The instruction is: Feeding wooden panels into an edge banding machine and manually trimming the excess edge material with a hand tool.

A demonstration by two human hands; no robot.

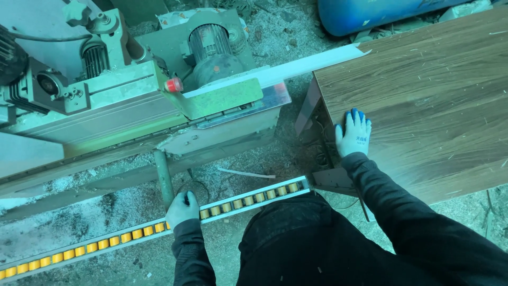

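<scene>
The left hand (182, 208) closes around the roller rail (148, 230) below the green machine (137, 95). Right of that machine, the right hand (353, 133) lies open and flat on the wood-grain board (423, 95).

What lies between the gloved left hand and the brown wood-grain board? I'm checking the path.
In the head view, the yellow-roller conveyor rail spans from left hand toward board.
</scene>
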